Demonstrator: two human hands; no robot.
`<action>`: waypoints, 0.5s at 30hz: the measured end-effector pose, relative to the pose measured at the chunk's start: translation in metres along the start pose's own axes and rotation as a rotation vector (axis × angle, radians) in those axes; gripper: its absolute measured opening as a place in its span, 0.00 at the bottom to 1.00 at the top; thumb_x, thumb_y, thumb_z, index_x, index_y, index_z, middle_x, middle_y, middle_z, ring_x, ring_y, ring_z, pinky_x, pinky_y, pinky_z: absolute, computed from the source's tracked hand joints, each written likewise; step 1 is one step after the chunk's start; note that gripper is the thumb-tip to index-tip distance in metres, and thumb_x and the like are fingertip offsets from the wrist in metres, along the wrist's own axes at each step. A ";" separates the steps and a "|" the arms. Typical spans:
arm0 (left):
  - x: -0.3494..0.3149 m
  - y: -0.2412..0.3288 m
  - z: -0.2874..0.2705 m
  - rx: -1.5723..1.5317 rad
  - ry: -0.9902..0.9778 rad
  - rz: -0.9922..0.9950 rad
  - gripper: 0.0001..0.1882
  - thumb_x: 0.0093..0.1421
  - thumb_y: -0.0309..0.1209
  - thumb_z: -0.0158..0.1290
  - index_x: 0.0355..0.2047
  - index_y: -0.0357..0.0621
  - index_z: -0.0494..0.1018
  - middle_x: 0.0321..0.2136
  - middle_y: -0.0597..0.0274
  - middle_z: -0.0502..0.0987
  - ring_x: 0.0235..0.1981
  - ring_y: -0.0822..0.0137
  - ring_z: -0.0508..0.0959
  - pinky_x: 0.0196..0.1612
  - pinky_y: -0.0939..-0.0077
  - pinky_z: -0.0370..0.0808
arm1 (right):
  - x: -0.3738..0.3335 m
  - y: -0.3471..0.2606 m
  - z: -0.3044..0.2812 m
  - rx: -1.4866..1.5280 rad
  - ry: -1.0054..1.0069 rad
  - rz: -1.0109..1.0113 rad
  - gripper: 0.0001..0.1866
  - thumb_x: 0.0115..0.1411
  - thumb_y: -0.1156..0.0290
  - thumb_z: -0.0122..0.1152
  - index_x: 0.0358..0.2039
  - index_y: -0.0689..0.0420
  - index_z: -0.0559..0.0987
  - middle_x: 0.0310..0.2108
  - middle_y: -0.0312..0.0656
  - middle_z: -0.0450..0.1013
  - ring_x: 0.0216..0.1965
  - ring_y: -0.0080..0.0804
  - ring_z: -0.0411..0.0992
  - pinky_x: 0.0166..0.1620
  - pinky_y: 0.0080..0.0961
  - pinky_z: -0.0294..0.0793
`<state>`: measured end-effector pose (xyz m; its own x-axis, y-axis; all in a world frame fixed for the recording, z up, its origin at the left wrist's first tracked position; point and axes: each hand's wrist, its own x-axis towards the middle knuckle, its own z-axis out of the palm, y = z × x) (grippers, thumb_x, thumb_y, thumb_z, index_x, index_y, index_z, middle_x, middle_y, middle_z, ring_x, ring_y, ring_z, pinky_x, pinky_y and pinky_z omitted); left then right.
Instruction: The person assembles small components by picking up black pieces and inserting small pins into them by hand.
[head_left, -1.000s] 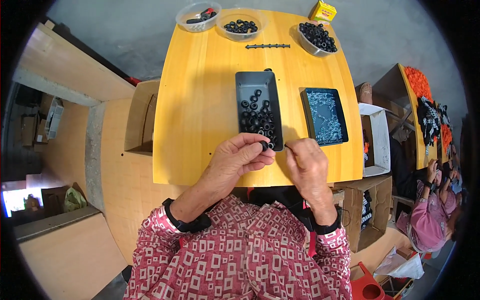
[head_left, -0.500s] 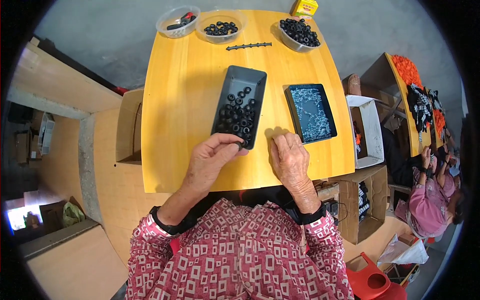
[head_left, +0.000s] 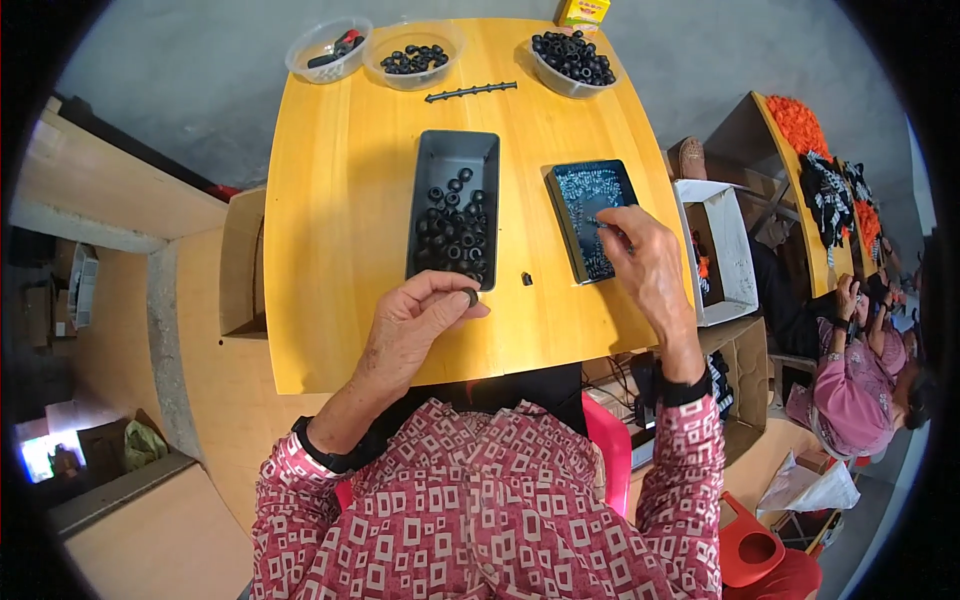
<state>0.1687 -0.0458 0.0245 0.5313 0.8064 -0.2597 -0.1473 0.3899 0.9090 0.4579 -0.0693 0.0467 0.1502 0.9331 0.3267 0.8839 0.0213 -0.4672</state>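
At the near end of a dark grey tray [head_left: 458, 145], my left hand [head_left: 405, 325] pinches a small round black part [head_left: 469, 297] between thumb and fingertips. Loose black ring-shaped parts [head_left: 450, 235] fill the nearer portion of that tray. My right hand [head_left: 650, 260] is over a dark shallow tray [head_left: 568, 240] of tiny pale, shiny pieces [head_left: 592, 185]. Its thumb and forefinger are drawn together, and whatever lies between them is too small to make out. A tiny dark piece [head_left: 527, 279] rests on the wood between the two trays.
Along the table's [head_left: 340, 200] far side stand a bowl with black and red items [head_left: 328, 55], two bowls of black parts [head_left: 415, 60] [head_left: 575, 65], a ridged black rod [head_left: 470, 92] and a yellow box [head_left: 583, 14]. Cardboard boxes flank the table. Another person [head_left: 850, 390] sits far right.
My right hand has lifted off the table and moved right, over the shallow tray. The tiny dark piece now shows where it rested. My left hand keeps its pinch; the view has shifted slightly.
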 end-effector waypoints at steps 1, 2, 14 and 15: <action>-0.001 -0.001 0.001 0.000 -0.001 0.000 0.11 0.67 0.30 0.52 0.46 0.39 0.75 0.38 0.63 0.79 0.42 0.71 0.81 0.47 0.79 0.76 | 0.006 0.005 0.003 -0.027 -0.062 -0.041 0.09 0.53 0.77 0.63 0.36 0.60 0.79 0.32 0.48 0.75 0.36 0.49 0.75 0.38 0.39 0.75; -0.003 -0.002 0.002 -0.015 -0.013 -0.041 0.11 0.67 0.29 0.52 0.47 0.38 0.75 0.38 0.62 0.80 0.42 0.70 0.81 0.49 0.79 0.75 | 0.010 0.007 0.004 -0.054 -0.123 -0.082 0.09 0.53 0.77 0.63 0.36 0.60 0.79 0.33 0.48 0.75 0.36 0.48 0.75 0.39 0.39 0.75; -0.008 -0.009 0.007 -0.089 -0.050 -0.153 0.12 0.67 0.32 0.52 0.47 0.39 0.74 0.38 0.62 0.80 0.41 0.71 0.81 0.48 0.80 0.75 | 0.024 0.013 0.015 -0.259 -0.157 -0.119 0.11 0.52 0.77 0.63 0.38 0.60 0.79 0.35 0.47 0.73 0.42 0.47 0.73 0.45 0.39 0.75; -0.008 -0.009 0.007 -0.087 -0.045 -0.147 0.12 0.67 0.33 0.52 0.47 0.40 0.75 0.38 0.64 0.79 0.41 0.71 0.81 0.47 0.80 0.76 | 0.024 0.009 0.017 -0.154 -0.157 -0.090 0.12 0.53 0.77 0.63 0.39 0.60 0.79 0.36 0.47 0.73 0.43 0.46 0.73 0.46 0.39 0.74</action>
<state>0.1717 -0.0590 0.0204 0.5889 0.7181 -0.3709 -0.1362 0.5405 0.8303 0.4624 -0.0411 0.0364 0.0077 0.9746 0.2239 0.9495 0.0631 -0.3074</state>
